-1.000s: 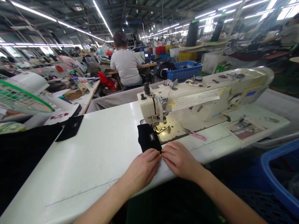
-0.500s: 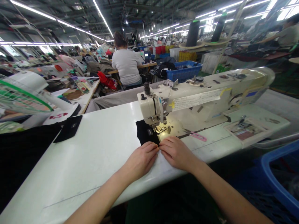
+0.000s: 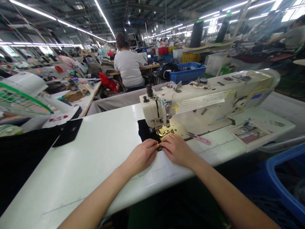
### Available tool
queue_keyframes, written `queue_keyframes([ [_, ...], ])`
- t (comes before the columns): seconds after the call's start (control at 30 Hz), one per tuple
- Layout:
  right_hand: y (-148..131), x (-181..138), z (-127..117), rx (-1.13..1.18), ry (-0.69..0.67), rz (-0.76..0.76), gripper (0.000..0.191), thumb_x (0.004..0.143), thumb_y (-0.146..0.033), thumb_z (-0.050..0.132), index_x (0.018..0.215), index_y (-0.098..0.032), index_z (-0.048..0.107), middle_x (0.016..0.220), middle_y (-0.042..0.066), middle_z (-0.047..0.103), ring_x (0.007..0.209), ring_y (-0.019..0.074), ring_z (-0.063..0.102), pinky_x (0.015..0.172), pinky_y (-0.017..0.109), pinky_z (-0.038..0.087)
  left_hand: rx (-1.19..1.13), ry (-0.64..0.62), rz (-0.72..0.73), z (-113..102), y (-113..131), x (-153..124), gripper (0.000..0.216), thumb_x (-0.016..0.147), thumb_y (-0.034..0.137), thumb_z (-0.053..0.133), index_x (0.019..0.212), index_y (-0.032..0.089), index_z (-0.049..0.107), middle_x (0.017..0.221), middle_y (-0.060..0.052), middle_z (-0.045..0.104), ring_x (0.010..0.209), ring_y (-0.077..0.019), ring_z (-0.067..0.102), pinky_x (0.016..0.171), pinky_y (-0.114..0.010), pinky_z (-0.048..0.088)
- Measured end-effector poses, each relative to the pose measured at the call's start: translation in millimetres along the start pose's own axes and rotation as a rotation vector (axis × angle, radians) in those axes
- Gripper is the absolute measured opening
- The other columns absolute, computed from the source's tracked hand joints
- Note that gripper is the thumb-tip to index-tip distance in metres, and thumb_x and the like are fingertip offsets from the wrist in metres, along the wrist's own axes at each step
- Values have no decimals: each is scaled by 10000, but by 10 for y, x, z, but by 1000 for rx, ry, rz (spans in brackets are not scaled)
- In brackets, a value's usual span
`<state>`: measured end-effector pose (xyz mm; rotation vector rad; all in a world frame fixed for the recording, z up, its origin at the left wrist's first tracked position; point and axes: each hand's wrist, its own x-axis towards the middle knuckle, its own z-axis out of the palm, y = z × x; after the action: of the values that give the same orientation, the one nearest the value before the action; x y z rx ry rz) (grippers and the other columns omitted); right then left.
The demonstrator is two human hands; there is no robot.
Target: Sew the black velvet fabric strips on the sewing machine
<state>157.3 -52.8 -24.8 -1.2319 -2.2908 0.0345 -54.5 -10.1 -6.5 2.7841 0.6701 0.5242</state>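
A small black fabric piece (image 3: 144, 131) lies on the white table (image 3: 95, 165) under the presser foot of a cream sewing machine (image 3: 202, 98). My left hand (image 3: 140, 156) rests on the near edge of the fabric, fingers curled and pinching it. Close beside it on the right, my right hand (image 3: 177, 149) presses the same edge with its fingertips just in front of the needle area. Both hands nearly touch each other. Most of the fabric's near half is hidden by my fingers.
Pink-handled snips (image 3: 201, 139) lie on the machine bed to the right. Another black piece (image 3: 68, 132) and a dark fabric pile (image 3: 21, 156) sit at the left, beside a fan (image 3: 21, 98). A blue bin (image 3: 286, 178) stands at the right. A seated person (image 3: 129, 65) works ahead.
Both hands have slid forward toward the needle, pushing the black fabric piece farther under the presser foot; less of it shows in front of the machine.
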Motion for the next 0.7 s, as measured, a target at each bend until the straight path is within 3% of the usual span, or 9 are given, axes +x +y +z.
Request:
queue_keyframes([
  [0.17,13,64,19,-61,-13,44,213,893,-79,563,1022,-168,707,969,86,640,982,235,529,882,385,444,12,28,-4,-13,-59,63,266,998,187,431,1123,145,662,1103,-117,670,1091,-230,628,949,-402,576],
  [0.5,23,140,54,-146,-45,105,228,928,-127,550,1078,-196,708,911,73,627,935,239,518,838,361,417,21,40,-38,4,-245,136,266,973,167,455,1130,146,668,1106,-125,672,1069,-233,637,944,-396,576],
  [0.7,-16,118,34,-145,-47,132,227,931,-120,553,1091,-185,700,935,75,633,956,240,525,882,367,425,71,40,-15,-25,-333,196,279,963,156,454,1115,148,688,1112,-123,676,1062,-231,640,941,-393,574],
])
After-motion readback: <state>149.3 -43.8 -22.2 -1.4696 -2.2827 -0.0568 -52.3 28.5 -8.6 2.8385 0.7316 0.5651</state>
